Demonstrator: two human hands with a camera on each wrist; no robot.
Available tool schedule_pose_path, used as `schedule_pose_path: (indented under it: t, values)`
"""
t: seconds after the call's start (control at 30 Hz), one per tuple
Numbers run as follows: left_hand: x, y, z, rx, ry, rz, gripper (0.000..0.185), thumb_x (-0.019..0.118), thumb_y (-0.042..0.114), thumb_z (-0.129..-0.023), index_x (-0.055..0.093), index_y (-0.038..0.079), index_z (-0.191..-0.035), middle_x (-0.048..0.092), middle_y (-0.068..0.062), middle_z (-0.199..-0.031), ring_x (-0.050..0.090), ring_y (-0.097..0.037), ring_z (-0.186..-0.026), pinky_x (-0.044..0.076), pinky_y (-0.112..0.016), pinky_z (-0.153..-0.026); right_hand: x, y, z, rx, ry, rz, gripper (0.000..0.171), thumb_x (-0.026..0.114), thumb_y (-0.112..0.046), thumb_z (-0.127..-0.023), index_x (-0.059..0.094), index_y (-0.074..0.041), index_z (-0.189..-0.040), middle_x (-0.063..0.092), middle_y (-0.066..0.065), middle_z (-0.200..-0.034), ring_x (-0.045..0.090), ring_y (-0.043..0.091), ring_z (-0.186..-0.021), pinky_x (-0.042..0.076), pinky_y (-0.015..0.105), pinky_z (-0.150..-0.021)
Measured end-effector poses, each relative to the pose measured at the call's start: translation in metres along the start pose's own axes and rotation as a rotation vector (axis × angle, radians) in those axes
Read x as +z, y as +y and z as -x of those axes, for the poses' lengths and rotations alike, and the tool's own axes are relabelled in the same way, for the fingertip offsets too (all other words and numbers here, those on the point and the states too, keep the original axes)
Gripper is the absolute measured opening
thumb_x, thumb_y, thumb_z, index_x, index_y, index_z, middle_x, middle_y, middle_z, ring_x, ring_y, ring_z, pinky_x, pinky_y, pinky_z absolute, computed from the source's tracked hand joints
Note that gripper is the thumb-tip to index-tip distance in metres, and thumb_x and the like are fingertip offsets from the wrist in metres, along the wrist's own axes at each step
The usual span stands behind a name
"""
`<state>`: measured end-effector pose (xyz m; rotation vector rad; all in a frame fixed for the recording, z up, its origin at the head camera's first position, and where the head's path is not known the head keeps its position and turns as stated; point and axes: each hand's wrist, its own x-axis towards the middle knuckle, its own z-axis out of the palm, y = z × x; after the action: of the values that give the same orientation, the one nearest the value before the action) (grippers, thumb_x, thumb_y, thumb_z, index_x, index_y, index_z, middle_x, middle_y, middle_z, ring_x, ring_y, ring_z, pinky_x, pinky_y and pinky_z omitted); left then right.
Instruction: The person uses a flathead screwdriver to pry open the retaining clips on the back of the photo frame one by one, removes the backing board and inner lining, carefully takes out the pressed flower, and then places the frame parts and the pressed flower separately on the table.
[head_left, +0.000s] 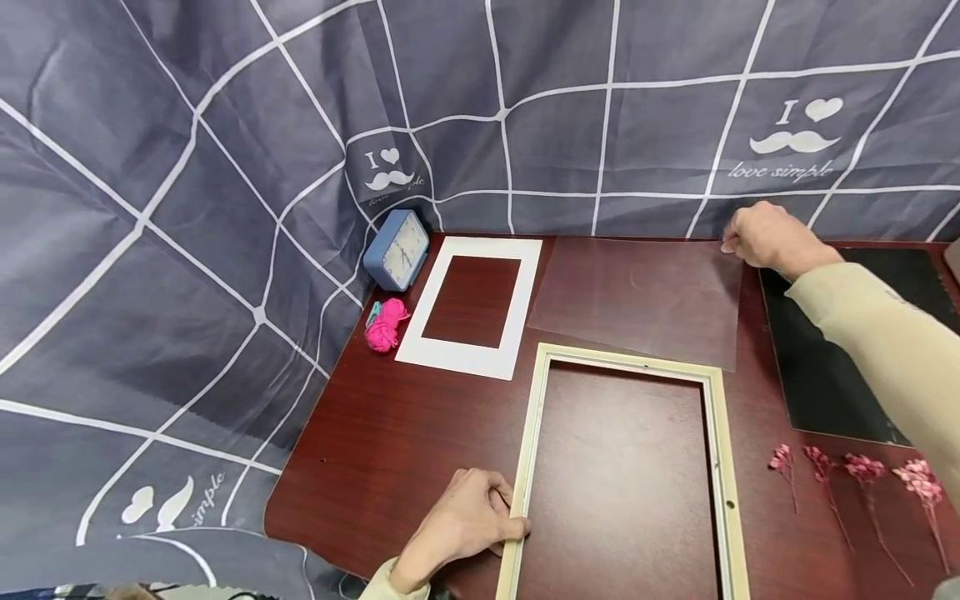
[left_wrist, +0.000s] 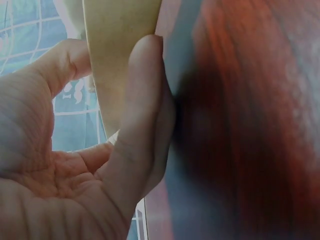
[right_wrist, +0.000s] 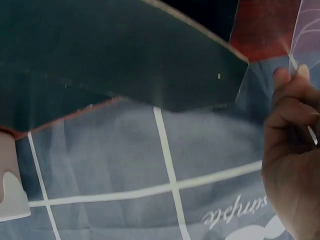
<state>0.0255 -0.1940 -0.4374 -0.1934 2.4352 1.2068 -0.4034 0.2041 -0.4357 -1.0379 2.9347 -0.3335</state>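
Observation:
A cream picture frame lies on the dark red table at the front. On its left side, my left hand grips the rail, thumb over the top; the left wrist view shows the fingers against the cream rail. Behind the frame is a clear plastic sheet, its near edge close to the frame's top bar. At the sheet's far right corner my right hand pinches it between thumb and fingers. In the right wrist view, the sheet's edge shows at the fingertips.
A white mat with a window lies left of the sheet, beside a blue clock and pink yarn. A black board lies under my right forearm. Several dried pink flower stems are at right. Grey checked cloth hangs behind.

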Motion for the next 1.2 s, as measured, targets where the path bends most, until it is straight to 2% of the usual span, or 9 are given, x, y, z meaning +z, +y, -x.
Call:
schedule_pose_path:
  t: [0.17, 0.4, 0.6, 0.73, 0.83, 0.97, 1.1, 1.13, 1.2]
  values:
    - [0.002, 0.001, 0.000, -0.014, -0.012, 0.014, 0.019, 0.089, 0.013, -0.078, 0.070, 0.016, -0.078, 0.068, 0.009, -0.055, 0.064, -0.001, -0.045, 0.055, -0.018, -0.058, 0.013, 0.000, -0.001, 0.023, 0.013, -0.030, 0.007, 0.073, 0.000, -0.087, 0.079, -0.003, -0.084, 0.077, 0.015, -0.080, 0.071, 0.039, -0.074, 0.059, 0.066, -0.075]
    - [0.004, 0.004, 0.000, -0.026, -0.017, 0.013, 0.017, 0.087, 0.013, -0.078, 0.071, 0.018, -0.078, 0.067, 0.010, -0.055, 0.066, -0.002, -0.046, 0.057, -0.017, -0.062, 0.021, -0.002, -0.004, 0.031, -0.017, -0.038, 0.019, 0.065, 0.006, -0.085, 0.081, -0.001, -0.093, 0.081, 0.015, -0.088, 0.072, 0.035, -0.078, 0.061, 0.061, -0.077]
    - [0.002, 0.005, -0.002, -0.012, -0.024, -0.062, 0.016, 0.086, 0.017, -0.077, 0.071, 0.019, -0.082, 0.069, 0.011, -0.054, 0.066, 0.001, -0.050, 0.056, -0.016, -0.070, 0.025, -0.001, -0.002, 0.072, -0.038, -0.050, 0.019, 0.064, 0.006, -0.087, 0.081, 0.000, -0.096, 0.080, 0.019, -0.091, 0.072, 0.039, -0.081, 0.061, 0.064, -0.078]
    - [0.002, 0.001, -0.006, 0.024, -0.007, -0.133, 0.020, 0.087, 0.022, -0.076, 0.071, 0.018, -0.086, 0.065, 0.017, -0.052, 0.062, 0.003, -0.056, 0.054, -0.018, -0.067, 0.028, -0.001, 0.000, 0.090, -0.036, -0.055, 0.016, 0.065, 0.005, -0.090, 0.079, -0.001, -0.094, 0.077, 0.020, -0.087, 0.070, 0.040, -0.079, 0.059, 0.064, -0.076]
    - [0.004, -0.003, -0.009, 0.070, 0.033, -0.207, 0.023, 0.089, 0.024, -0.073, 0.071, 0.017, -0.085, 0.059, 0.021, -0.051, 0.057, 0.002, -0.059, 0.051, -0.019, -0.061, 0.028, -0.004, 0.002, 0.103, -0.022, -0.050, 0.011, 0.066, 0.002, -0.094, 0.077, 0.001, -0.095, 0.074, 0.025, -0.086, 0.070, 0.046, -0.082, 0.058, 0.066, -0.077]
    - [0.001, 0.002, -0.008, 0.083, 0.042, -0.245, 0.027, 0.091, 0.025, -0.072, 0.069, 0.015, -0.085, 0.059, 0.019, -0.053, 0.055, 0.000, -0.062, 0.051, -0.019, -0.062, 0.030, -0.012, 0.009, 0.107, 0.073, -0.046, 0.018, 0.066, -0.004, -0.100, 0.073, 0.009, -0.109, 0.072, 0.035, -0.099, 0.067, 0.055, -0.098, 0.056, 0.072, -0.086]
    - [-0.016, 0.012, -0.009, 0.021, 0.011, -0.148, 0.038, 0.096, 0.029, -0.078, 0.069, 0.013, -0.098, 0.068, 0.011, -0.062, 0.063, -0.002, -0.057, 0.053, -0.021, -0.067, 0.028, -0.033, 0.025, 0.129, 0.269, -0.097, 0.028, 0.066, -0.009, -0.104, 0.070, 0.015, -0.118, 0.071, 0.039, -0.109, 0.065, 0.055, -0.102, 0.055, 0.074, -0.086]
    - [-0.022, 0.014, -0.012, 0.026, 0.027, -0.118, 0.040, 0.096, 0.030, -0.080, 0.069, 0.012, -0.102, 0.069, 0.009, -0.066, 0.064, -0.004, -0.057, 0.054, -0.022, -0.066, 0.026, -0.040, 0.030, 0.139, 0.322, -0.114, 0.028, 0.066, -0.010, -0.105, 0.070, 0.015, -0.118, 0.070, 0.039, -0.108, 0.065, 0.054, -0.100, 0.055, 0.073, -0.085]
    - [-0.035, 0.020, -0.020, 0.061, 0.108, -0.057, 0.041, 0.095, 0.029, -0.084, 0.069, 0.010, -0.109, 0.073, 0.005, -0.075, 0.068, -0.007, -0.061, 0.055, -0.022, -0.066, 0.021, -0.054, 0.042, 0.151, 0.413, -0.144, 0.029, 0.066, -0.012, -0.106, 0.071, 0.015, -0.113, 0.071, 0.037, -0.104, 0.066, 0.052, -0.096, 0.054, 0.071, -0.082]
